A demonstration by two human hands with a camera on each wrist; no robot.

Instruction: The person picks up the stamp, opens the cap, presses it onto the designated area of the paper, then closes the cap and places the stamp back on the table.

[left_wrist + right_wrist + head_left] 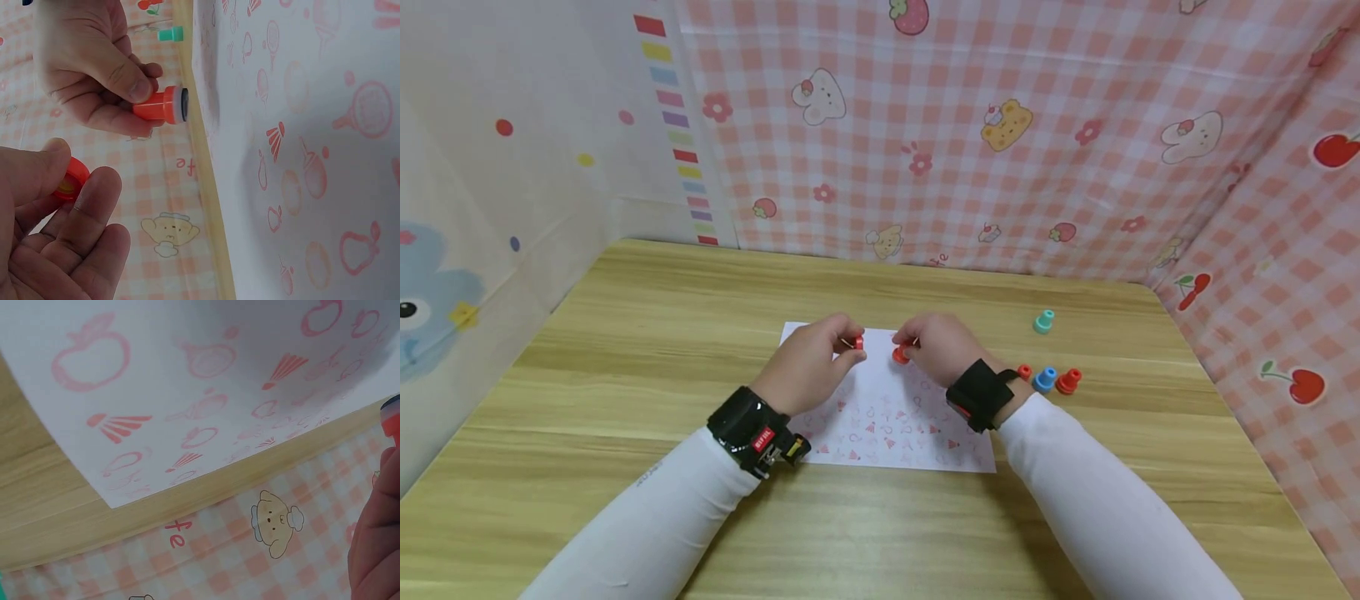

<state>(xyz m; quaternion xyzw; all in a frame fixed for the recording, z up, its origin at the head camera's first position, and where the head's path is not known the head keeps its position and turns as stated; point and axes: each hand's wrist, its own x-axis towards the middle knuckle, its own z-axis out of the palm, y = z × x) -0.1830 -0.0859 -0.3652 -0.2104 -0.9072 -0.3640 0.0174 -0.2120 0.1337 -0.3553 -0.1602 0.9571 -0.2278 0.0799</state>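
My left hand (808,360) pinches a small red cap (78,170) between thumb and fingers, its hollow side showing in the left wrist view. My right hand (943,346) grips a red toy stamp (156,107) by its handle; the pale collar and dark stamping face are bare. Both hands are over the far part of a white sheet of paper (880,379), with a gap between them. Pink and red prints of apples, rackets and shuttlecocks (119,427) cover the paper's near part. Only the stamp's end shows at the right wrist view's edge.
To the right of the paper stand a blue stamp (1044,381) and a red stamp (1069,382), with another red one (1024,372) partly behind my right wrist. A green stamp (1043,322) stands farther back. Checked cloth (925,217) hangs behind the wooden table (662,333).
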